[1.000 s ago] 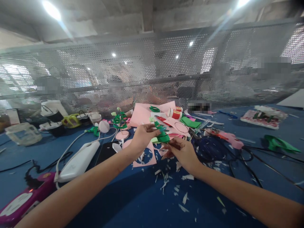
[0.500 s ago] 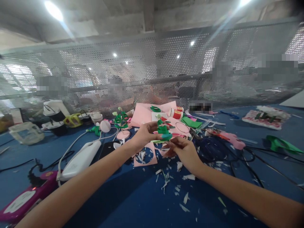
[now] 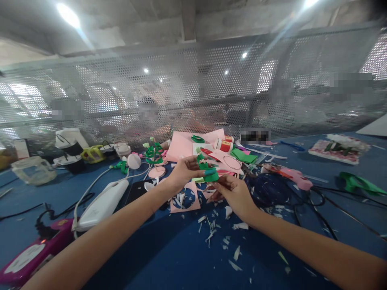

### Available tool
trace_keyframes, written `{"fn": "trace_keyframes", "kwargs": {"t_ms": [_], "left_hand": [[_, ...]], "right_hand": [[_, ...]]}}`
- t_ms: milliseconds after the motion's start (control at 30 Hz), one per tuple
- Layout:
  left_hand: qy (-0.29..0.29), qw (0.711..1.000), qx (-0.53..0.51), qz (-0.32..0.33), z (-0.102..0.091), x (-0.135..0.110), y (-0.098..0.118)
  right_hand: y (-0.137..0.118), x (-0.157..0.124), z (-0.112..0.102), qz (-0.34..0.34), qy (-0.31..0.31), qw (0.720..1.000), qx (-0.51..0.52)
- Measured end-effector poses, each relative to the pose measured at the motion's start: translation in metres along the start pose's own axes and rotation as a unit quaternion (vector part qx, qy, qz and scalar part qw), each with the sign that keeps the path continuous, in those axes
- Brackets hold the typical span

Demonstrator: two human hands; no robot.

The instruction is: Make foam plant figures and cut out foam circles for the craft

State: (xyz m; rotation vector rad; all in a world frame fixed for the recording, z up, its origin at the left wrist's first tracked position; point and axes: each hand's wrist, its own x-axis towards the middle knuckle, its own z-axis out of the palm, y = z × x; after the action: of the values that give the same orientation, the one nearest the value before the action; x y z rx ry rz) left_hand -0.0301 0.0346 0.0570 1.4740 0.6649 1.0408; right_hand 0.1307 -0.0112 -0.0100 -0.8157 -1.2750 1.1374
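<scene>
A small plant of curled green paper with a pale bud at its top is held over the middle of the table. My left hand grips it from the left, thumb in front and fingers behind; the thumb tip looks teal, as if covered. From the right, my right hand pinches the lower end of the green paper, its fingertips partly hidden. Left of my hands stands a similar green paper plant on a round pink base. Under my hands lies a pink sheet with a round hole.
White paper scraps litter the blue table. Rightward lies a pink glue gun with black cables. On the left are a white power bank-like box and a magenta power strip. A perforated metal screen stands behind.
The green paper plant has tilted, its top leaning left, and its lower green piece shows more between my hands. Both hands stay nearly in place.
</scene>
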Motion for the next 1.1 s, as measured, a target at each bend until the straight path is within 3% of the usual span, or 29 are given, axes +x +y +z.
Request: {"fn": "trace_keyframes", "kwargs": {"t_ms": [633,733,933,1100], "left_hand": [[0.09,0.996,-0.005,0.018,0.008,-0.001,-0.005],[0.073,0.997,-0.037,0.011,0.009,-0.002,-0.005],[-0.015,0.995,-0.091,-0.043,0.011,-0.008,0.001],[-0.004,0.996,-0.068,-0.051,0.009,-0.007,-0.001]], "right_hand": [[-0.005,-0.002,0.003,0.022,0.007,1.0,0.017],[-0.009,-0.003,0.004,0.015,-0.004,1.0,0.018],[-0.01,-0.004,0.004,0.009,-0.007,1.0,0.018],[-0.006,-0.003,0.002,0.013,-0.005,1.0,0.007]]}}
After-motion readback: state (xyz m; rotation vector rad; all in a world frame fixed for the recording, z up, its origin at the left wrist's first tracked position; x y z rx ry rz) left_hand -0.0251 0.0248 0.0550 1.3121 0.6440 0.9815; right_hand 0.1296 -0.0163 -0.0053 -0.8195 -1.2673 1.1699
